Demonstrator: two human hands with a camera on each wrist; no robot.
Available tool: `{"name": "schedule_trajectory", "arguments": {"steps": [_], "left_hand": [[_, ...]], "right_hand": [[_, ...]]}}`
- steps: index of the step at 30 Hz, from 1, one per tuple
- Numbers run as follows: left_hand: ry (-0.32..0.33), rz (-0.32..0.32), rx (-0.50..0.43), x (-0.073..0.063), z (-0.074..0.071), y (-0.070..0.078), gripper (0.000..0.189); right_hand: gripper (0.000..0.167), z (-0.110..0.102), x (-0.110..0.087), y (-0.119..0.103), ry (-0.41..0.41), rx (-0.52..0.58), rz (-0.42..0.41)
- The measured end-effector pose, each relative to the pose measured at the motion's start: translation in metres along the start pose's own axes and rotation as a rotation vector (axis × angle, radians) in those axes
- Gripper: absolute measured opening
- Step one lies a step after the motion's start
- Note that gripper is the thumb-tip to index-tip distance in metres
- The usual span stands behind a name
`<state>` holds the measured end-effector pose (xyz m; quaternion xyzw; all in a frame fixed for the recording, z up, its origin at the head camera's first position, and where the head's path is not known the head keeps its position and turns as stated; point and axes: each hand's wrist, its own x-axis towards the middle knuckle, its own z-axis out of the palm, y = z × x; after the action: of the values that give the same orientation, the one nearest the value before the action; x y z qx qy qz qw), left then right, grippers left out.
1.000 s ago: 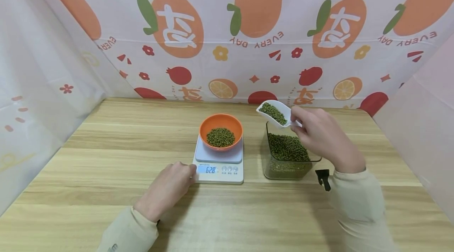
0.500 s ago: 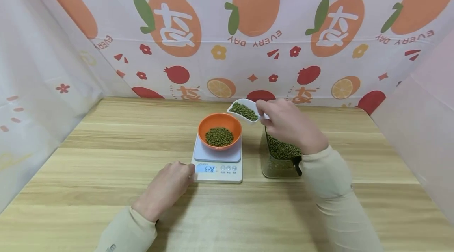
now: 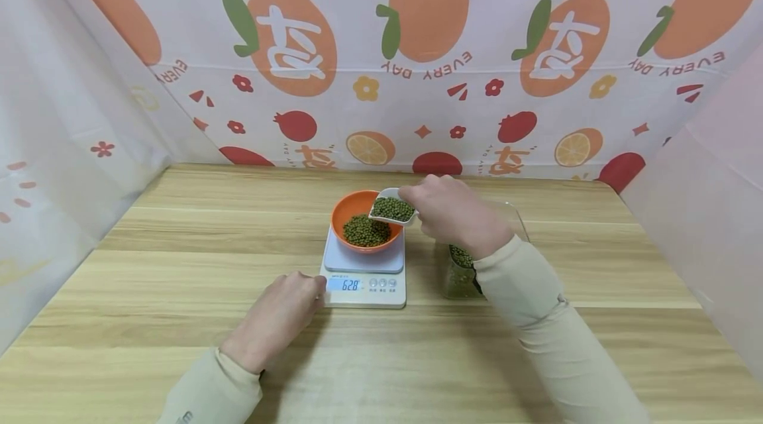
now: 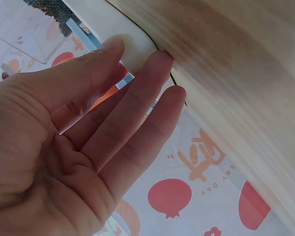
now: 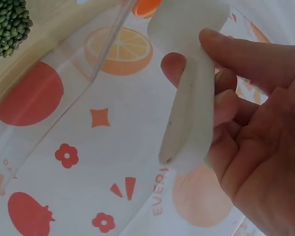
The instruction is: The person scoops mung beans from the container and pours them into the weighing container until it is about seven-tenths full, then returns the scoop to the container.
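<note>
White plastic scoop [image 5: 197, 98], loaded with green beans [image 3: 392, 209], poised over the right side of the orange bowl [image 3: 342, 215], gripped in the curled fingers of the right hand [image 3: 446, 211]. Under the bowl, already part filled, the scale [image 3: 363, 264]; against its left edge, the left hand [image 3: 286, 308], loosely bent, just touching. On the table [image 3: 179, 318] to the right, a partly hidden clear container [image 3: 460, 285]. Likely step: adding a scoopful, not yet poured. Next, presumably: tilt slowly toward the middle, keeping every bean inside the rim.

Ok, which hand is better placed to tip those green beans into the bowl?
Probably the right hand: it holds the loaded white scoop over the orange bowl, while the left hand touches the scale.
</note>
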<state>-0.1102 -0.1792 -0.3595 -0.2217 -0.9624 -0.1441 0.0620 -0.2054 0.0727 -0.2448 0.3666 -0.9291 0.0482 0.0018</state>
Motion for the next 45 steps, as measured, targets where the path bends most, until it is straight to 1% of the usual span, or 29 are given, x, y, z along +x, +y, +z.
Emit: {"name": "schedule_trajectory", "arguments": {"steps": [4,8,16,21,24,28,32,34,36,38,41,45], "left_hand": [[-0.001,0.0,0.0,0.0,0.0,0.0,0.04],[-0.001,-0.003,0.005,0.001,0.0,0.0,0.042],[0.003,0.005,0.004,0.001,0.0,0.0,0.043],[0.008,0.007,0.003,0.001,0.0,0.0,0.045],[0.012,0.008,0.005,0.0,0.0,0.0,0.045],[0.008,0.005,0.008,0.0,0.0,0.0,0.044],[0.004,0.004,0.005,0.0,0.001,-0.001,0.044],[0.006,0.004,0.004,0.0,0.001,-0.001,0.044],[0.007,0.002,0.004,0.0,0.0,-0.001,0.045],[0.008,0.002,0.003,0.0,0.0,-0.001,0.045],[0.004,-0.001,0.003,0.0,0.0,0.0,0.045],[0.004,0.002,0.004,0.0,0.001,0.0,0.044]], "right_hand": [[0.04,0.0,0.003,-0.005,-0.001,-0.065,0.002],[0.041,0.0,0.005,-0.008,0.024,-0.125,-0.02],[0.03,0.0,0.006,-0.014,0.086,-0.242,-0.067],[0.03,0.001,0.007,-0.018,0.119,-0.308,-0.09],[0.025,0.0,0.008,-0.021,0.119,-0.346,-0.098],[0.014,-0.002,0.01,-0.027,0.104,-0.408,-0.104],[0.01,-0.003,0.011,-0.033,0.112,-0.462,-0.115],[0.011,-0.002,0.012,-0.035,0.127,-0.49,-0.126],[0.013,0.0,0.012,-0.038,0.142,-0.54,-0.137],[0.017,0.002,0.013,-0.041,0.145,-0.599,-0.143],[0.019,0.003,0.012,-0.045,0.137,-0.676,-0.149],[0.021,0.004,0.011,-0.046,0.137,-0.699,-0.144]]}}
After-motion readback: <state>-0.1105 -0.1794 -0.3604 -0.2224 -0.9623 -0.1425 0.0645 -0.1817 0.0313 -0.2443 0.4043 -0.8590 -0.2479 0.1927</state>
